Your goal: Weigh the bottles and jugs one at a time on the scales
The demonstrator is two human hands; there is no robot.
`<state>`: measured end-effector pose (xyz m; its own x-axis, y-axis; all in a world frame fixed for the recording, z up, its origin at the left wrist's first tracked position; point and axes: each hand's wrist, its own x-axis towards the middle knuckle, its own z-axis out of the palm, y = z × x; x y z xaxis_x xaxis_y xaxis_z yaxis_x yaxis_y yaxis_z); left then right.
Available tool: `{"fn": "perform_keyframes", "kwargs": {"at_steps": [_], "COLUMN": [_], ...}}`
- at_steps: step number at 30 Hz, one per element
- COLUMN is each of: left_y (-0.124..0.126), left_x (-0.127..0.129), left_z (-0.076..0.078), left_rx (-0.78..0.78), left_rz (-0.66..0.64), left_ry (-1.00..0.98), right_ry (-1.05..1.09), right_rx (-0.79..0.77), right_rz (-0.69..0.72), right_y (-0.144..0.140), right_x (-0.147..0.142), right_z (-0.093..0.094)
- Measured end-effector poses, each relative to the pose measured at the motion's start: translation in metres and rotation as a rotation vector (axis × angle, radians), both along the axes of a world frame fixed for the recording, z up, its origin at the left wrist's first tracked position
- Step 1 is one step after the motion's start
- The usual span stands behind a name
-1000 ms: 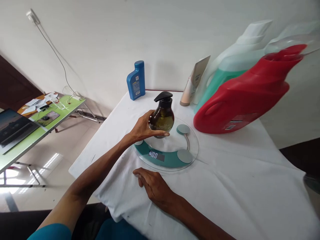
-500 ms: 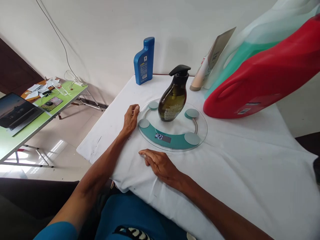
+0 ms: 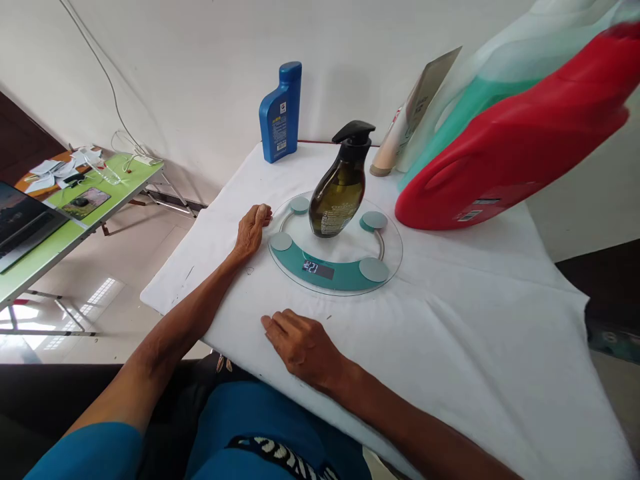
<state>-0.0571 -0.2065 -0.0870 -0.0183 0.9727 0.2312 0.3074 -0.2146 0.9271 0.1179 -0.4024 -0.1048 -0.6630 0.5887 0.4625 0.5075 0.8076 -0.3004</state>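
Clear glossy glass on the round scale (image 3: 387, 257), with teal plastic band and matt grey metal pads. Dark translucent plastic, shiny, on the pump bottle (image 3: 337, 197), black matt pump. White creased cloth, matt, over the counter (image 3: 475, 320). Glossy red plastic jug (image 3: 520, 147); blue plastic bottle (image 3: 280, 113).

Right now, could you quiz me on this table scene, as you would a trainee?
1. True or false: the left hand grips the dark amber pump bottle.
2. What does the bottle stand on: A) round glass scale, B) white tablecloth, C) green table?
3. Fill in: the right hand rests flat on the ____.

Key: 1 false, it lies on the cloth beside the scale; 2 A; 3 tablecloth.
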Motion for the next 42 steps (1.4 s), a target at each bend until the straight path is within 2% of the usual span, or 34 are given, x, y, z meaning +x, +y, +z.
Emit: {"fn": "perform_keyframes", "kwargs": {"at_steps": [10, 26, 42], "left_y": [-0.006, -0.013, -0.013], "left_x": [0.001, 0.005, 0.007], "left_z": [0.003, 0.011, 0.012], "left_rx": [-0.003, -0.025, 0.009], "left_rz": [0.024, 0.012, 0.005], "left_ry": [0.086, 0.218, 0.282], "right_ry": [-0.001, 0.106, 0.133], "right_rx": [0.024, -0.096, -0.12], "right_rz": [0.013, 0.055, 0.077], "right_y": [-0.002, 0.0, 0.0], "right_x": [-0.002, 0.002, 0.005], "right_z": [-0.002, 0.0, -0.002]}}
